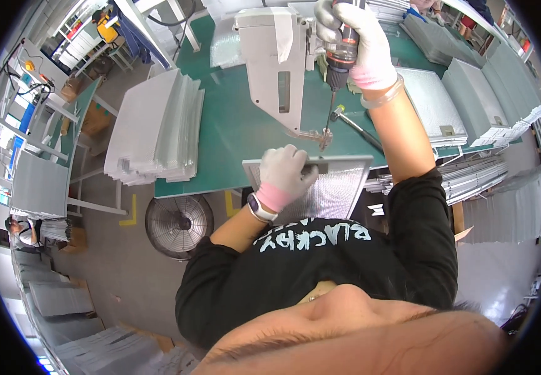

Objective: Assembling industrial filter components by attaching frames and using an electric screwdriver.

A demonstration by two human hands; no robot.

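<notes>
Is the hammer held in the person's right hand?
No, the right hand grips a power driver, while the hammer lies on the green table.

We take this for a factory workshop; we see a green-topped workbench [220, 125], stacked grey panels [148, 119], a power driver [344, 53], a caged floor fan [185, 223], yellow floor markings [133, 211]; farther off, we spot a person in yellow [105, 29].

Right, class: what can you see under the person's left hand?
Under the left hand is a grey-framed panel with a silvery, textured face. Its far edge shows on both sides; the part directly behind the hand is covered and cannot be seen.
</notes>
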